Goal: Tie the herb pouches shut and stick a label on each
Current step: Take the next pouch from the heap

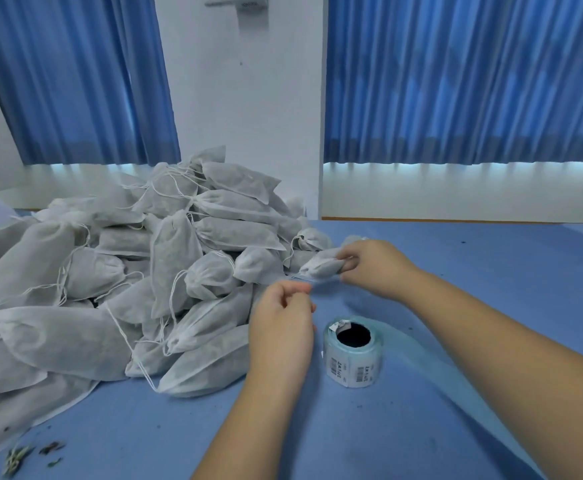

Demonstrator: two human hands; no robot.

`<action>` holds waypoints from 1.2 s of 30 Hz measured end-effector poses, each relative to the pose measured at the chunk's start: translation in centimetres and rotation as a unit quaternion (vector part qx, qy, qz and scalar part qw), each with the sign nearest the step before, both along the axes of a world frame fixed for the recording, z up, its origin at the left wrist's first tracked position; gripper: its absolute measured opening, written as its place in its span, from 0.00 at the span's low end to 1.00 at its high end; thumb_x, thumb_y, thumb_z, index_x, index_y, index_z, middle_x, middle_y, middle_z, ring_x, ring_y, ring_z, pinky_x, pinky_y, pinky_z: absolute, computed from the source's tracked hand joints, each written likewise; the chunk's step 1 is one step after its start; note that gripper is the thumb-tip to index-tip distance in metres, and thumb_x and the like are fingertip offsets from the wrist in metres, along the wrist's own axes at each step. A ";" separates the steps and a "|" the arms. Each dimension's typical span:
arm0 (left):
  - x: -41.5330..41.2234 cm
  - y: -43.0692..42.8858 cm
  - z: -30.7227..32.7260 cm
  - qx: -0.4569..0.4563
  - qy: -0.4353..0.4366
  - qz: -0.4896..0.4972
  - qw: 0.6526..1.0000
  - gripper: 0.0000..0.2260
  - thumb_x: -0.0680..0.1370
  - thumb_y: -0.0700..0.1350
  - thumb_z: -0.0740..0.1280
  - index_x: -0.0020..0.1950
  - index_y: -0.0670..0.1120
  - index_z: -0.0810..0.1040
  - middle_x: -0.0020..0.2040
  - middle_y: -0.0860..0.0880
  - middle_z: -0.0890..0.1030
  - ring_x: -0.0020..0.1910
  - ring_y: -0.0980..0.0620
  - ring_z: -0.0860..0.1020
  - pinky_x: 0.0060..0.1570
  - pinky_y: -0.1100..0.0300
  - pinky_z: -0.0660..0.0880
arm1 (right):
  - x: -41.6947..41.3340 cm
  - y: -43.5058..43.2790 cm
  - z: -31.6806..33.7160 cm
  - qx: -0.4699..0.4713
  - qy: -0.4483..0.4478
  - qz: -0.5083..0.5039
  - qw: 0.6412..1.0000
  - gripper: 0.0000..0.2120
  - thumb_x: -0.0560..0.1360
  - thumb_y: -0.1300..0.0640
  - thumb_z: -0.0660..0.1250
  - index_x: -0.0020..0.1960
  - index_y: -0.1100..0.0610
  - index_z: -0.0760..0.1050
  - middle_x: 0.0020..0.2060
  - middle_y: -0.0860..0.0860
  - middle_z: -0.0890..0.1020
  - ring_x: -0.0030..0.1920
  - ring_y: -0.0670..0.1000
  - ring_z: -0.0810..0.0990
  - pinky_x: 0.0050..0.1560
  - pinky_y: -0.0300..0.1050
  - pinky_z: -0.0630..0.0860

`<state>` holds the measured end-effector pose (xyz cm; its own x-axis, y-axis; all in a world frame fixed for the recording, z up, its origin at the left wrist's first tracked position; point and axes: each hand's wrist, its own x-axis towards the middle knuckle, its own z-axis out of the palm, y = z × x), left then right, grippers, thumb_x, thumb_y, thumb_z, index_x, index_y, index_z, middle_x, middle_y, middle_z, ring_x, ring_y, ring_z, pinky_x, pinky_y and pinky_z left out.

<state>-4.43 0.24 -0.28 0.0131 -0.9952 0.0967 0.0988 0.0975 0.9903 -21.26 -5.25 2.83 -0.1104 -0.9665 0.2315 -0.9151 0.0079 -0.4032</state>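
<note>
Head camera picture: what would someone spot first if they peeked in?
Probably the big heap of white pouches on the left of the blue table. Next, just right of it, the right hand holding one pouch while the left hand seems to pull its drawstring. A label roll stands nearer, below the hands, and bright blue curtains hang behind.

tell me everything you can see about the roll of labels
The roll of labels stands on end on the blue table, dark hollow core facing up. White barcode labels sit on pale teal backing; a bare strip of backing trails off to the right. It stands close beside the left hand, apparently untouched.
</note>
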 end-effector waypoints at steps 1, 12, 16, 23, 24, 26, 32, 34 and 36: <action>0.0 0.1 -0.1 -0.014 -0.015 0.004 1.000 0.11 0.77 0.36 0.60 0.48 0.47 0.80 0.35 0.53 0.77 0.27 0.54 0.70 0.23 0.69 0.66 | -0.6 1.0 0.0 -0.010 -0.027 -0.001 1.000 0.12 0.74 0.61 0.65 0.55 0.53 0.81 0.46 0.51 0.83 0.45 0.50 0.76 0.34 0.34 0.67; -1.1 1.3 0.4 -0.137 -0.125 0.020 0.982 0.12 0.77 0.38 0.64 0.46 0.56 0.78 0.43 0.54 0.80 0.36 0.56 0.76 0.41 0.58 0.74 | -5.2 10.6 2.5 -0.042 -0.246 -0.052 0.967 0.12 0.71 0.65 0.67 0.50 0.54 0.82 0.34 0.53 0.82 0.39 0.52 0.81 0.49 0.49 0.81; -2.7 2.2 1.8 -0.226 -0.207 -0.043 0.951 0.19 0.74 0.35 0.63 0.57 0.57 0.76 0.53 0.61 0.77 0.46 0.65 0.75 0.45 0.68 0.72 | -6.3 14.2 2.4 -0.071 -0.378 -0.005 0.923 0.09 0.73 0.66 0.68 0.50 0.57 0.81 0.39 0.56 0.86 0.41 0.51 0.85 0.41 0.40 0.80; -6.9 5.0 3.4 -0.292 -0.206 -0.202 0.912 0.26 0.76 0.28 0.57 0.59 0.57 0.78 0.58 0.60 0.77 0.57 0.69 0.73 0.56 0.76 0.67 | -7.8 18.6 -0.2 -0.087 -0.571 0.057 0.815 0.14 0.74 0.71 0.61 0.39 0.57 0.81 0.33 0.57 0.81 0.34 0.52 0.79 0.38 0.41 0.73; -7.2 5.4 3.2 -0.302 -0.201 -0.231 0.903 0.24 0.78 0.31 0.60 0.59 0.61 0.76 0.60 0.61 0.77 0.59 0.69 0.72 0.58 0.75 0.67 | -8.0 18.8 -0.3 -0.081 -0.578 0.061 0.810 0.15 0.74 0.71 0.60 0.38 0.57 0.81 0.33 0.57 0.80 0.34 0.52 0.78 0.39 0.42 0.73; -7.8 6.5 2.5 -0.325 -0.215 -0.276 0.879 0.23 0.78 0.39 0.67 0.60 0.68 0.72 0.63 0.65 0.76 0.63 0.69 0.70 0.62 0.72 0.67 | -8.1 19.2 -0.5 -0.068 -0.591 0.083 0.799 0.14 0.75 0.69 0.58 0.40 0.59 0.80 0.36 0.56 0.80 0.37 0.54 0.78 0.42 0.44 0.75; -8.3 8.1 0.9 -0.413 -0.254 -0.199 0.852 0.19 0.76 0.52 0.71 0.67 0.55 0.76 0.58 0.61 0.79 0.60 0.68 0.72 0.56 0.78 0.63 | -6.4 19.4 -0.1 -0.024 -0.580 0.100 0.808 0.11 0.77 0.63 0.60 0.47 0.63 0.82 0.44 0.61 0.83 0.46 0.57 0.82 0.42 0.45 0.79; -8.1 8.0 0.8 -0.415 -0.246 -0.160 0.861 0.16 0.75 0.46 0.72 0.62 0.55 0.79 0.53 0.62 0.80 0.55 0.67 0.74 0.52 0.77 0.65 | -6.0 19.6 0.3 -0.019 -0.598 0.064 0.799 0.15 0.81 0.53 0.60 0.49 0.63 0.81 0.47 0.61 0.84 0.48 0.57 0.82 0.48 0.51 0.81; -8.0 8.0 0.9 -0.406 -0.249 -0.116 0.872 0.15 0.74 0.39 0.72 0.57 0.53 0.80 0.49 0.61 0.79 0.52 0.67 0.74 0.48 0.77 0.65 | -5.8 20.1 0.7 0.007 -0.595 0.072 0.800 0.26 0.78 0.41 0.59 0.55 0.63 0.79 0.52 0.61 0.83 0.49 0.57 0.83 0.50 0.52 0.80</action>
